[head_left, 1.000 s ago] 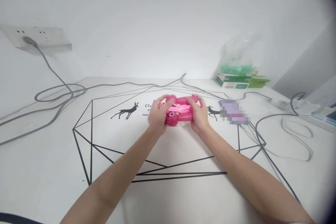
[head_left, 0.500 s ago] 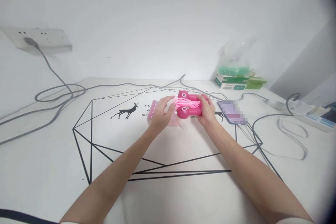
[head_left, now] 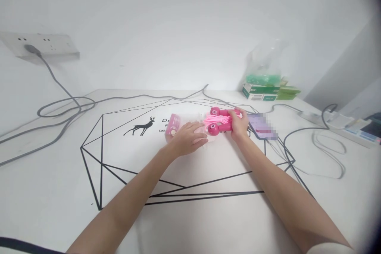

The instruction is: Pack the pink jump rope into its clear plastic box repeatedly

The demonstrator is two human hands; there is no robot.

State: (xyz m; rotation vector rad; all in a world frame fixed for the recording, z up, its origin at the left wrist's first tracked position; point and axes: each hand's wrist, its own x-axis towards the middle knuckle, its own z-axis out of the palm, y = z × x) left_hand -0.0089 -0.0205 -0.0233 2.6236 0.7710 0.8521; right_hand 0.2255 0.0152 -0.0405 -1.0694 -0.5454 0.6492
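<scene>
A pink jump rope (head_left: 219, 120), its cord bundled between two dark pink handles with eye-like ends, is held by my right hand (head_left: 239, 124) around the handles' right ends. My left hand (head_left: 189, 139) has its fingers spread over a clear bag or box with a pink printed end (head_left: 172, 126), left of the rope. Its fingertips come near the rope's left side without gripping it. Part of the clear packaging is hidden under my left hand.
A phone (head_left: 262, 126) lies just right of my right hand. Grey cables (head_left: 67, 115) run along the left and back. Green-white boxes (head_left: 260, 92) under a plastic bag (head_left: 263, 63) stand at the back right. A power strip (head_left: 345, 127) lies at the right.
My left hand has moved down and away from the rope, its fingers now over the clear packaging. My right hand has shifted a little right with the rope.
</scene>
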